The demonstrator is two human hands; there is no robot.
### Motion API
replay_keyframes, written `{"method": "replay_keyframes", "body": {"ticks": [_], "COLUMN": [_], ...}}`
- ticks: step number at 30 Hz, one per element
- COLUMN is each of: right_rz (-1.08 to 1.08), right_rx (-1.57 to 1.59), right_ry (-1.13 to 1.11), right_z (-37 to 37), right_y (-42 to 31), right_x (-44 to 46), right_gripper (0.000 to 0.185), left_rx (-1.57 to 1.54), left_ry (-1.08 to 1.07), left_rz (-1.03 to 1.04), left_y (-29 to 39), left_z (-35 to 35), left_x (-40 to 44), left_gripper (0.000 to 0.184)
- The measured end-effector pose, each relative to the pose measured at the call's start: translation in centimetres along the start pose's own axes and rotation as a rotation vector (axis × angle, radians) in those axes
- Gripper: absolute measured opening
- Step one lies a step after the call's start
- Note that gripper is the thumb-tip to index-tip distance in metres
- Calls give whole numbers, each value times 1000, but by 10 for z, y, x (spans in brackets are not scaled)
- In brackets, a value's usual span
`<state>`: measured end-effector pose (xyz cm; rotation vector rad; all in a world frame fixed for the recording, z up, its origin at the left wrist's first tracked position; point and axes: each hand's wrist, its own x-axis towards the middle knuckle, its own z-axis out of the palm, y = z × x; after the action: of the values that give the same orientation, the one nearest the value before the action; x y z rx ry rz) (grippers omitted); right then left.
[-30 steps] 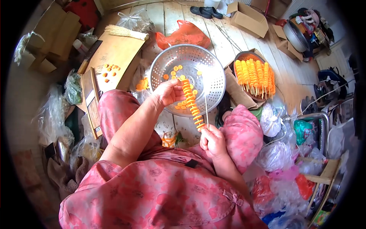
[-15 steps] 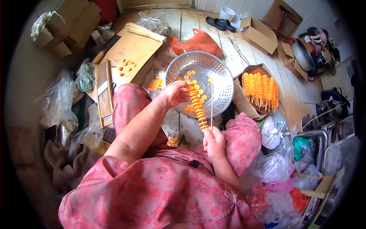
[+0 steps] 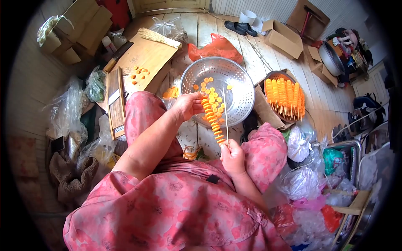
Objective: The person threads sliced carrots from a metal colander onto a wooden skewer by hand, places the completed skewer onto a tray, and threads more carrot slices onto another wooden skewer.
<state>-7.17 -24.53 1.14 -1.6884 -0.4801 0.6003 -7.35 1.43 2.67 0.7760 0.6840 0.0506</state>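
My left hand [image 3: 189, 105] is closed on the upper end of a skewer of spaced orange slices [image 3: 212, 121]. At the skewer's lower end my right hand [image 3: 233, 155] is closed, and a second, thin stick [image 3: 226, 113] rises from it with one slice at its tip. Beneath and beyond the hands stands a perforated metal colander [image 3: 240, 90] holding loose orange slices [image 3: 212, 94]. To its right, a bowl in a cardboard box contains many filled orange skewers [image 3: 284, 96].
A wooden board [image 3: 157, 54] with a few slices, a knife [image 3: 119, 54] and a slicer [image 3: 115, 100] are at the left. A red bag [image 3: 215, 48] lies behind the colander. Plastic bags [image 3: 301, 180] crowd the right side.
Since a second ago the view has shifted, moving the surroundings rightward in the picture. Both hands keep their hold on the skewer, and the thin stick stays in my right hand.
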Motion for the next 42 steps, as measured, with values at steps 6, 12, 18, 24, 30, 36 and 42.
{"method": "replay_keyframes", "body": {"ticks": [6,12,18,24,30,36,42], "right_rz": [-81,237,218,174,196,192,242], "right_rx": [-117,369,397,574,497,406,381], "right_ry": [3,-104,-54,211,293,299,276], "right_z": [0,-7,-11,-24,-28,-37,-35], "right_y": [-7,-19,-18,-18,-20,-20,-27], "right_x": [-3,-2,2,11,17,24,32], "right_gripper": [10,12,13,12,12,13,13], "left_rx": [-34,-18,28,300,1258,1559,1718], "left_ry": [8,5,50,195,92,130,117], "left_rz": [18,-4,-32,62,164,187,240], "left_y": [-6,-7,-5,-3,-46,-65,-74], "left_z": [-3,-3,4,21,22,36,32], "left_x": [2,7,22,48,101,116,129], "left_gripper": [29,30,28,23,25,28,18]}}
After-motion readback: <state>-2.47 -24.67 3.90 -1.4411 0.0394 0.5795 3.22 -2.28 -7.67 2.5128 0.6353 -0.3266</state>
